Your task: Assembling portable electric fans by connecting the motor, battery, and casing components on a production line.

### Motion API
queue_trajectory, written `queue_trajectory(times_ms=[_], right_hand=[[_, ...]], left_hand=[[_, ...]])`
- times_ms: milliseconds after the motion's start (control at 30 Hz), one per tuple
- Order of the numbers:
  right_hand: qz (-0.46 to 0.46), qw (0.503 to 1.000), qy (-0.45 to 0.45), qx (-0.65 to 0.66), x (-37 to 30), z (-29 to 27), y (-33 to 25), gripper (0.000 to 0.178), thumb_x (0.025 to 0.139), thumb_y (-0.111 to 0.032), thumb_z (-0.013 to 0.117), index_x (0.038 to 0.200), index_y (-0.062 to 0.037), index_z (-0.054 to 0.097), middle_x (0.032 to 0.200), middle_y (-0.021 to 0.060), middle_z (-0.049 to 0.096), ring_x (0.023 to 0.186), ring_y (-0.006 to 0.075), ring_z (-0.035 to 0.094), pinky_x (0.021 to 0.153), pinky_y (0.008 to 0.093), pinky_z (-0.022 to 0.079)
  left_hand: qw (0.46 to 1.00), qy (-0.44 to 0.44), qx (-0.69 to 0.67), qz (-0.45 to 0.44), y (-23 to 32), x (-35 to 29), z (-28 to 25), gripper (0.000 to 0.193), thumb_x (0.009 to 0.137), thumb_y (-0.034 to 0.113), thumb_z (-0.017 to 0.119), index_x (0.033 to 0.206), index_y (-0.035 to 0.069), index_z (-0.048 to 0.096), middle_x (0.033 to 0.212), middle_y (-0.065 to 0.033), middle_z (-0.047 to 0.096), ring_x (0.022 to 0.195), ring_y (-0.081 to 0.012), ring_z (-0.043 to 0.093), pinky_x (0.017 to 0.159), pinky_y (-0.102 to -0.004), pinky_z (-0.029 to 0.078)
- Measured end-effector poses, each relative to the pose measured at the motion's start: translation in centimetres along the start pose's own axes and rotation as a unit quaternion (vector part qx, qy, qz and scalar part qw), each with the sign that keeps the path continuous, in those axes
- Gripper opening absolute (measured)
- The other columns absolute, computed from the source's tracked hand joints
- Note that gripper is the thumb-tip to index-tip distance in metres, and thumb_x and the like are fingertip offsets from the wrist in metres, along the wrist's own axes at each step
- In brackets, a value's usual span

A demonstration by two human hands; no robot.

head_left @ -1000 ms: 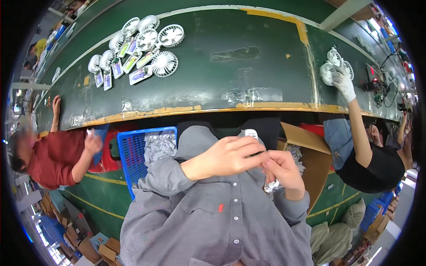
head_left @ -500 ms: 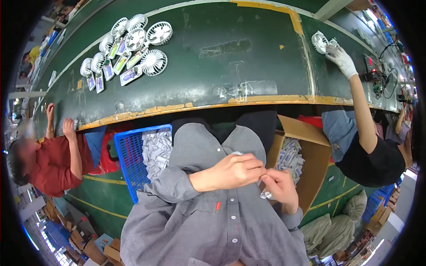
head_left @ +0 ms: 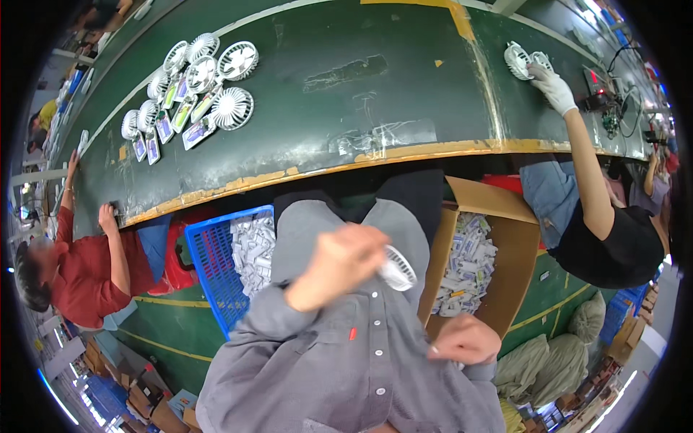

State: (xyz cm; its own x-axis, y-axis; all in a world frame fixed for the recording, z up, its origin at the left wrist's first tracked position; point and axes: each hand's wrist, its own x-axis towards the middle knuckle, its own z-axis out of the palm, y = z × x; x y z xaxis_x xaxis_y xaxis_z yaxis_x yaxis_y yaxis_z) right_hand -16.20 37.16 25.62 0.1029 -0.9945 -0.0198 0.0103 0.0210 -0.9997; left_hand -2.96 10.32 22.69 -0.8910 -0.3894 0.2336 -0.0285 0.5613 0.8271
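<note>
Above my lap, my left hand is closed and somewhat blurred by motion. From its fingers sticks out the round slatted head of a white mini fan; the rest of the fan is hidden by the hand. My right hand is apart from it, just below the near end of an open cardboard box. Its fingers are curled, and what they hold, if anything, cannot be made out. Inside the box lie many small white packets.
On the green workbench lies a cluster of white mini fans. A blue basket of small white pieces stands left of my legs. A co-worker's gloved hand touches fans at the right; another person in red sits left.
My hands were together over my lap and have parted. The left moved left and up with the fan, which now shows; the right moved lower right, beside the box.
</note>
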Motion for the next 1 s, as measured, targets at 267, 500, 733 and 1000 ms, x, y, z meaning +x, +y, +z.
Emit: queue_trajectory(times_ms=[267,500,733,1000], right_hand=[[0.578,0.648,0.263,-0.420,-10.9,-3.6,16.2,0.027,0.090,-0.019,0.063,0.106,0.0026,0.067,0.088,0.0122,0.071,0.086,0.0224,0.069,0.077,0.0401,0.054],[0.041,0.885,0.459,-0.067,5.8,-0.4,9.4,0.077,0.093,-0.044,0.061,0.150,-0.0009,0.031,0.147,0.0208,0.043,0.130,0.0346,0.050,0.109,0.0474,0.037],[-0.148,0.908,0.311,0.237,14.1,-0.9,1.6,0.070,0.096,-0.027,0.061,0.150,-0.0012,0.026,0.142,0.0202,0.047,0.126,0.0259,0.053,0.104,0.0388,0.043],[-0.091,0.834,0.541,0.070,14.7,-1.6,1.2,0.028,0.099,-0.006,0.053,0.125,0.0043,0.055,0.116,0.0091,0.065,0.104,0.0120,0.061,0.090,0.0254,0.049]], left_hand=[[0.926,0.059,-0.357,0.106,-1.1,3.6,-7.4,0.007,0.071,-0.006,0.069,0.078,-0.004,0.071,0.081,-0.0175,0.072,0.073,-0.0246,0.070,0.068,-0.0321,0.056],[0.580,-0.034,-0.805,0.118,0.0,6.9,-5.8,0.017,0.088,0.012,0.057,0.104,0.015,0.064,0.094,-0.0026,0.062,0.078,-0.0157,0.053,0.064,-0.0253,0.040],[0.433,0.019,-0.901,0.018,1.6,8.3,-3.5,0.019,0.088,0.009,0.056,0.103,0.012,0.066,0.094,-0.0026,0.062,0.080,-0.0140,0.052,0.066,-0.0239,0.044],[0.829,0.158,-0.525,-0.105,-2.0,9.0,-2.3,0.028,0.091,0.006,0.057,0.119,-0.001,0.060,0.114,-0.0127,0.066,0.107,-0.0225,0.063,0.089,-0.0346,0.052]])
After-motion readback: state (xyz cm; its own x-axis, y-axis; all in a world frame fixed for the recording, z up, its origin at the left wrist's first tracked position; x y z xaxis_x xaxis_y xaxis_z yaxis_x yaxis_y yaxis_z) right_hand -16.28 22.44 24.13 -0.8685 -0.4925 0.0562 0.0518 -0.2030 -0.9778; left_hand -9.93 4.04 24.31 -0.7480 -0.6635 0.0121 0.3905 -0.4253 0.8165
